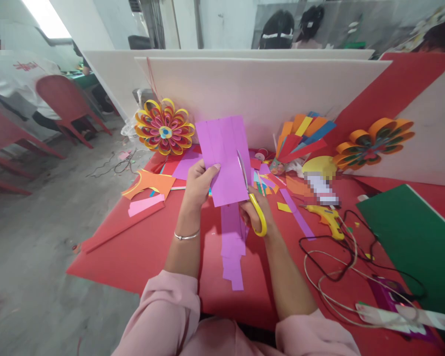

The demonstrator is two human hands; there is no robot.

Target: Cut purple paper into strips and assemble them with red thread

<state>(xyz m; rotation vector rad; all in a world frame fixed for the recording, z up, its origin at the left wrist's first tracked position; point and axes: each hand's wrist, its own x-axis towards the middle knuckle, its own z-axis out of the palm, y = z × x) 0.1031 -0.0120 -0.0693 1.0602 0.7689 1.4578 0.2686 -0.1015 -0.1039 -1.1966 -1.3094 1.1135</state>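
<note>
My left hand pinches the left edge of a purple sheet of paper, thumb on its front face. Faint lines run down the sheet. In my right hand is a pair of scissors with yellow handles. One blade shows in front of the sheet near its right edge, pointing up; my right fingers are partly hidden behind the paper and handle. Below the sheet, several purple paper strips lie overlapped on the red table.
A looped paper flower leans at the left and an orange one at the right. A yellow glue gun with tangled cords lies right, beside a green board. White boards stand behind. A person sits far left.
</note>
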